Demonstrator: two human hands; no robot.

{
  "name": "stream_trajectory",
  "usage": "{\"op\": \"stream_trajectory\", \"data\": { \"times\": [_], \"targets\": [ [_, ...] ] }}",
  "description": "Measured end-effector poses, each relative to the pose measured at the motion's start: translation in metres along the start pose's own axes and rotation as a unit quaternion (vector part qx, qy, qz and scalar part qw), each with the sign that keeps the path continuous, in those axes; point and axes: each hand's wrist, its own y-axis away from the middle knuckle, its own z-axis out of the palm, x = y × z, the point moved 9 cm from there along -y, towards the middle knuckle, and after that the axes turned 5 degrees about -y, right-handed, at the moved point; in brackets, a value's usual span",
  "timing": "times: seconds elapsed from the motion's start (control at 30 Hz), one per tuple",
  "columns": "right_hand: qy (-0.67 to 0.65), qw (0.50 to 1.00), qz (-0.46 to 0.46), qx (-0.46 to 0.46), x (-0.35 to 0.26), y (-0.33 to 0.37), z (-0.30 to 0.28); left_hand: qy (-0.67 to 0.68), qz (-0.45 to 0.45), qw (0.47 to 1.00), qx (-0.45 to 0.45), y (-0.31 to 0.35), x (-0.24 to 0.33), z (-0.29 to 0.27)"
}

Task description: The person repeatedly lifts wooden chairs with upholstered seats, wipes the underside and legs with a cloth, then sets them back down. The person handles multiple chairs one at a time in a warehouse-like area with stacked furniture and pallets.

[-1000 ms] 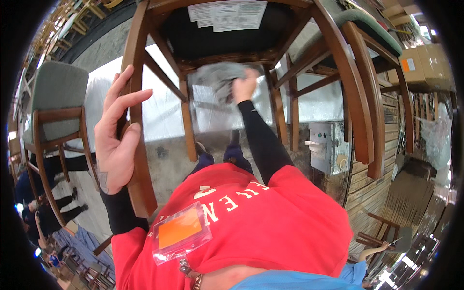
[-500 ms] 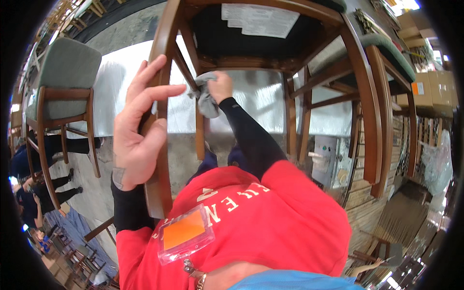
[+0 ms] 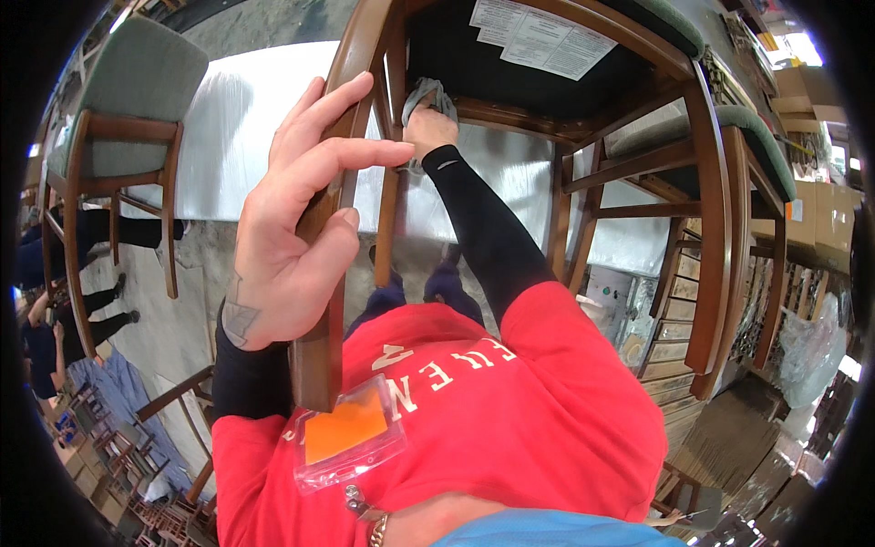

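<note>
A brown wooden chair (image 3: 714,219) is tipped up before me, its black underside (image 3: 447,59) and white paper labels (image 3: 558,44) facing me. My left hand (image 3: 296,223) rests against its near left leg (image 3: 316,369), fingers stretched out and spread, the thumb lying along the wood. Bunched in my right hand (image 3: 428,134) is a grey cloth (image 3: 441,97). That hand reaches inside the frame, pressing the cloth near the corner where the left rail meets the seat underside. Its fingertips are partly hidden by the cloth.
Another chair with a grey-green seat (image 3: 756,137) stands close on the right. A grey-backed chair (image 3: 137,77) is at the left, with people beyond it. A sheet-covered white surface (image 3: 246,118) lies behind the frame. Cardboard boxes (image 3: 825,214) are stacked far right.
My right hand has moved the cloth upward, from the lower left rail to the corner by the seat underside. In view, the chair and my left hand have shifted rightward.
</note>
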Motion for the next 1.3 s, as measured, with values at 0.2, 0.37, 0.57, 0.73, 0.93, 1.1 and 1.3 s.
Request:
{"op": "stream_trajectory", "data": {
  "times": [0.2, 0.37, 0.57, 0.73, 0.93, 1.1, 1.3],
  "targets": [
    [-0.005, 0.997, -0.013, -0.071, 0.005, 0.003, -0.013, 0.0, 0.004, 1.0, 0.007, 0.003, -0.007, 0.0],
    [-0.037, 0.913, -0.07, -0.4, 0.041, 0.048, 0.034, 0.027, 0.017, 0.999, 0.015, 0.0, -0.006, 0.004],
    [-0.185, 0.961, -0.006, -0.204, 0.093, 0.099, 0.0, 0.031, 0.003, 0.999, 0.016, 0.001, -0.006, 0.002],
    [-0.294, 0.939, -0.036, 0.175, 0.035, 0.059, -0.103, 0.011, -0.014, 1.0, 0.024, 0.005, -0.011, -0.001],
    [0.005, 0.999, 0.002, -0.051, 0.015, -0.006, -0.015, 0.03, -0.01, 0.999, 0.014, -0.002, -0.001, 0.002],
    [-0.05, 0.995, 0.056, -0.068, 0.008, 0.007, 0.005, 0.021, -0.024, 0.999, 0.023, 0.002, -0.01, -0.002],
    [0.048, 0.99, -0.005, -0.129, 0.0, -0.016, 0.011, 0.025, -0.015, 0.999, 0.016, 0.0, -0.008, 0.002]
  ]
}}
